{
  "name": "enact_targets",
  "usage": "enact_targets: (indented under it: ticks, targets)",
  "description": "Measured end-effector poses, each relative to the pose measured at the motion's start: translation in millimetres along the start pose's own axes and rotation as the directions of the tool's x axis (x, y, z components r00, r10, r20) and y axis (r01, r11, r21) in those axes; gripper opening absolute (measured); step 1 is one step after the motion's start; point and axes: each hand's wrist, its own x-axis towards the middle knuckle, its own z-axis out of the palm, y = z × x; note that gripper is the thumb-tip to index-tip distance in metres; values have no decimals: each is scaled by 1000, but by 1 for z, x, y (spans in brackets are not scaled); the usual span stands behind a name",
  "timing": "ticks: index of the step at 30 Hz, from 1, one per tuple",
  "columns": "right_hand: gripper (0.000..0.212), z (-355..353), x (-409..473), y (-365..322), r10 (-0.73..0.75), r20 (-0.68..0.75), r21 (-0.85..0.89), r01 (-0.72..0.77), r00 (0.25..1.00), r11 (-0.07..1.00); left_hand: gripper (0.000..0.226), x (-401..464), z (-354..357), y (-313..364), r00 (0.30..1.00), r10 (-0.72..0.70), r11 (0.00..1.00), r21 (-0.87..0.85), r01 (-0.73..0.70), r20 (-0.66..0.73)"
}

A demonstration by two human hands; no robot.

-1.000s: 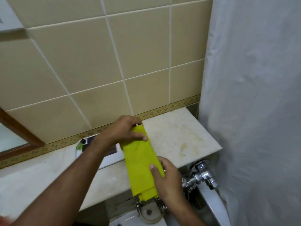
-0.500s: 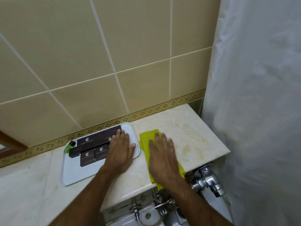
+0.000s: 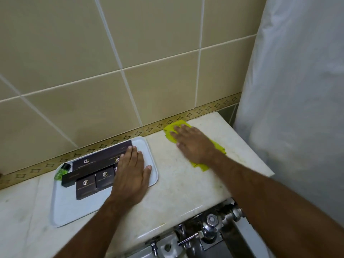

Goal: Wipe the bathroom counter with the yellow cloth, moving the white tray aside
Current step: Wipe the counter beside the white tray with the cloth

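Fingers (image 3: 178,134) flat on yellow cloth (image 3: 216,146), marble counter (image 3: 186,183)

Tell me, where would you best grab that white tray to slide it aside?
Probably by the raised rim of the white tray at its bare front-left part, coming from the counter's front edge. The dark boxes and small green bottle crowd the back, the wall blocks that side, and the left hand lies flat on the right end.
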Motion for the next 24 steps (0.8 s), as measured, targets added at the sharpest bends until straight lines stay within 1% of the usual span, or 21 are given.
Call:
enact_targets:
  ticks: [4, 6, 9, 12, 15, 17, 21, 23, 24]
  targets:
    - [68, -10, -23, 75, 137, -3, 3, -137, 991, 991, 79, 0, -3, 3, 999, -24, 1000, -12, 25, 41]
    - [67, -15, -41, 91, 225, -22, 2, -225, 974, 974, 79, 0, -5, 4, 999, -32, 999, -9, 32, 42]
    - [60, -16, -73, 92, 354, -58, 21, -353, 934, 935, 78, 1, -9, 8, 999, -23, 1000, 2, 23, 40]
    - [59, -15, -100, 78, 446, -86, 0, -448, 891, 894, 78, 0, -13, 10, 998, -33, 999, 6, 33, 52]
    - [59, -10, -120, 52, 498, -115, -60, -506, 860, 860, 74, -1, -13, 9, 998, -39, 999, 6, 39, 58]
    - [59, -6, -130, 30, 531, -122, -58, -540, 839, 840, 72, 0, -13, 11, 998, -48, 999, 8, 47, 51]
    - [60, 1, -145, -33, 525, -111, -50, -532, 844, 845, 71, -10, -24, 17, 997, -70, 997, -10, 70, 24]
    - [60, 5, -150, -63, 499, -103, -49, -505, 861, 862, 72, -23, -36, 16, 995, -97, 995, -42, 95, -33]
    - [60, 7, -151, -79, 489, -100, -44, -495, 866, 868, 72, -34, -45, 12, 989, -134, 989, -73, 130, -59]
